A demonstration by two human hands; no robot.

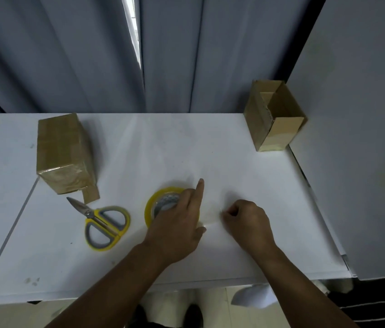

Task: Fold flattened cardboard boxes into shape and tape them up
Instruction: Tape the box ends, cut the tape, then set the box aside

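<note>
Evidently the left hand point(177, 226) grips the tape roll point(150, 207) against the table point(234, 150) so the right hand point(246, 221) — pinching the clear tape end point(212, 222) — can draw a strip for the open cardboard box point(274, 117) at far right.

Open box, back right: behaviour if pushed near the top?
The open box looks empty, so probably light and apt to slide or tip. Its top is unsealed, so the thin walls will likely flex when gripped.

Taped box point(62, 147) L, open box point(275, 119) far R, yellow tape roll point(150, 207) ctr, strip point(211, 220) out R
</note>
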